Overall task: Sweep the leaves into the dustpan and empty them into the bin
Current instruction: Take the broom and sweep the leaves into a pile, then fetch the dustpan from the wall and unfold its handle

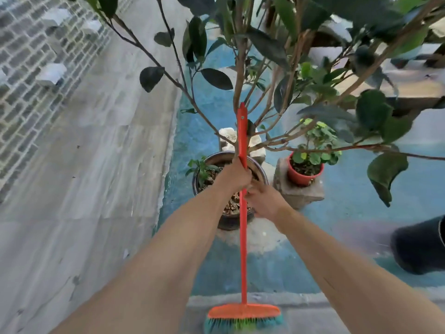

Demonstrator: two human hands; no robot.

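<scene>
The broom [242, 237] looks light and stiff: a thin orange plastic handle with an orange head and soft green-blue bristles at the bottom. Such a handle is smooth and can turn in the palm, so I judge it is best to take it with two hands a little apart, one high and one lower, for control of the head.

The left hand [237, 173] has its grip closed around the upper part of the handle, fingers curled fully around it. The right hand [262, 201] is just below and touching the left one; its fingers are curled at the handle and appear to pinch it, though the blur hides the exact contact. The handle runs nearly upright through both grips. A short piece of it rises above the left grip, and the long part goes down below the right grip to the head, which rests on the grey floor [96, 189] close to the person.

Behind the grips stands a large pot [261, 175] with a small tree. No dustpan and no fallen leaves show clearly. A dark round container [419, 247], far right of the grips, may be the bin.
</scene>
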